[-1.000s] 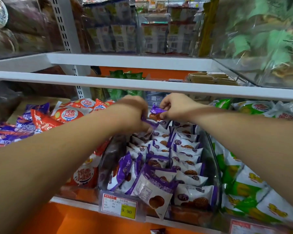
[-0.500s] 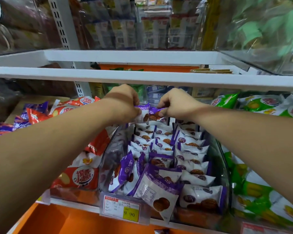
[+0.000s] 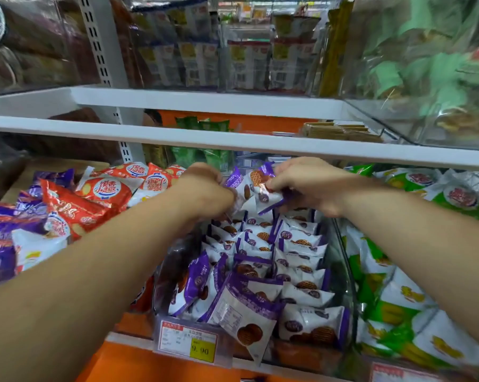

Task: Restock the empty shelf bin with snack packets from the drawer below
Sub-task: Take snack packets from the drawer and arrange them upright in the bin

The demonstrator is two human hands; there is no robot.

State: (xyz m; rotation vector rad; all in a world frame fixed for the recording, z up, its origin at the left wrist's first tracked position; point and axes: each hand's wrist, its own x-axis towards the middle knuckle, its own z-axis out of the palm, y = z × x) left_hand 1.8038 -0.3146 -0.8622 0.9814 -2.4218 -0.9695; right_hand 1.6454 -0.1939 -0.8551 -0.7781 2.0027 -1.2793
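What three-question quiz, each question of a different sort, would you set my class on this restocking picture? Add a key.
1. True or false: the left hand and the right hand both pinch purple-and-white packets above the back of the clear bin.
2. What lies to the left of that bin? A: green packets. B: red-and-white packets. C: bottles.
3. Fill in: the yellow part of the price tag on the bin's front reads ___.
Key: 1 true; 2 B; 3 9.90.
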